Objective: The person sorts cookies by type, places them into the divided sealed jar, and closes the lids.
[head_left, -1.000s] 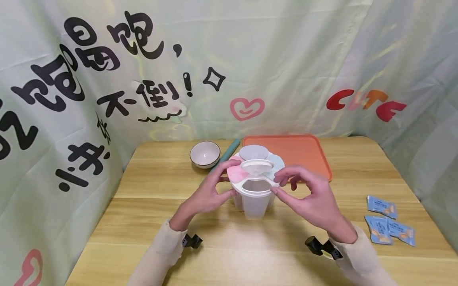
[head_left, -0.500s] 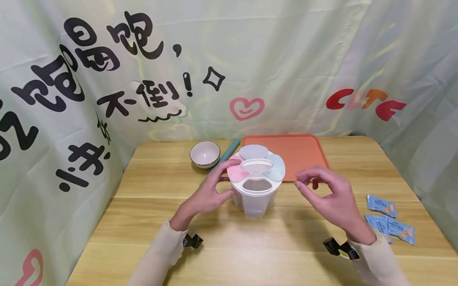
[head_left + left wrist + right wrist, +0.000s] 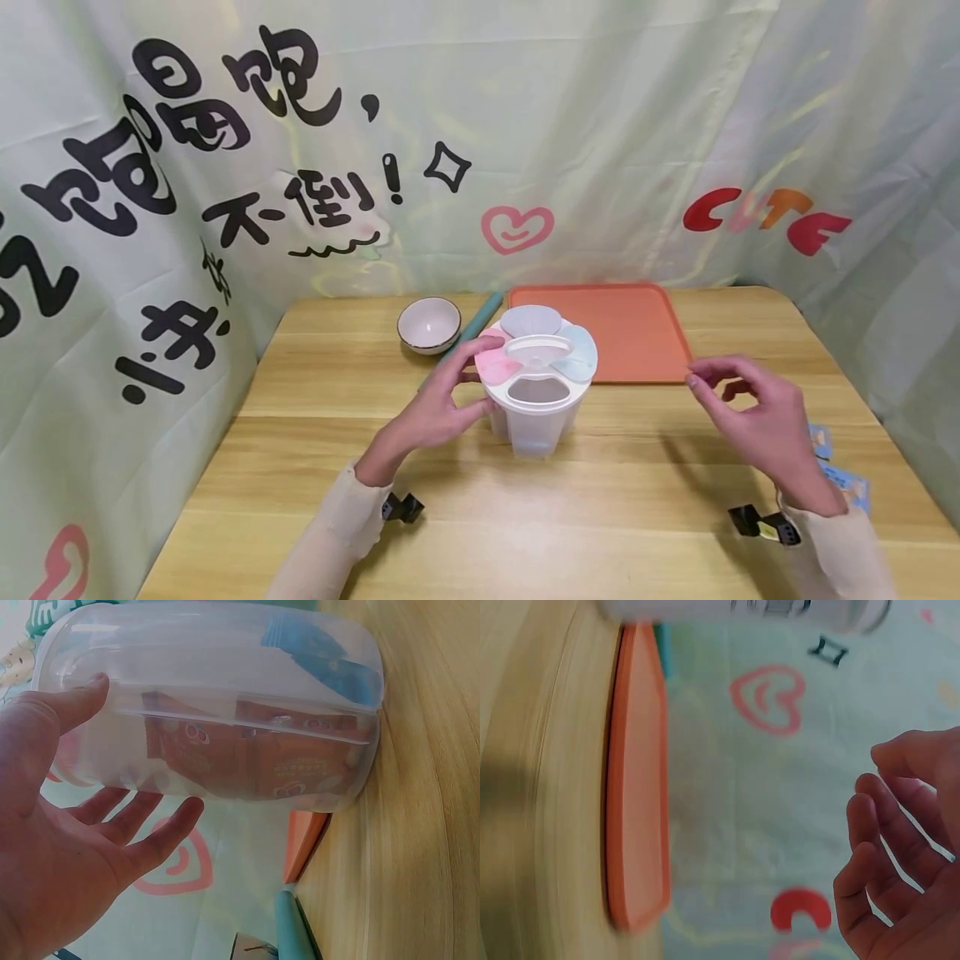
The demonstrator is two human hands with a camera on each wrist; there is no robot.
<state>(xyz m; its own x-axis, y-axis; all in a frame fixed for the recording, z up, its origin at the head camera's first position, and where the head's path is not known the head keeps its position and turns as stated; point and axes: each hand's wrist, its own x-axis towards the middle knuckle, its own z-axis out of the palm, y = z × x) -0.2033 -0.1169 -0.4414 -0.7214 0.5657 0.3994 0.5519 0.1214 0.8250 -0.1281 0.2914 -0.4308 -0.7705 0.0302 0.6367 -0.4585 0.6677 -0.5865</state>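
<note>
A translucent plastic storage canister (image 3: pixel 538 433) with several compartments stands on the table before me. Its white lid carries pink, blue and lilac flaps, and the front flap (image 3: pixel 537 350) is raised over an opening. My left hand (image 3: pixel 438 410) holds the canister's left side near the lid, thumb in front and fingers behind. Through the wall, the left wrist view shows brown snack packets (image 3: pixel 300 757) and a blue packet (image 3: pixel 326 664) low inside. Well to the right, my right hand (image 3: pixel 757 429) hovers with loosely bent fingers and nothing in them. Blue packets (image 3: pixel 847 485) lie partly hidden behind it.
An orange tray (image 3: pixel 633 333) lies at the back, behind the canister and to its right. At the back left are a white bowl (image 3: pixel 429 323) with a dark rim and a teal stick-like thing (image 3: pixel 483 315). A printed curtain (image 3: pixel 600 150) hangs behind the table.
My right hand has left the canister's lid and moved right, now overlapping the blue packets. My left hand keeps its hold, and the canister has stayed in place with its front flap up.
</note>
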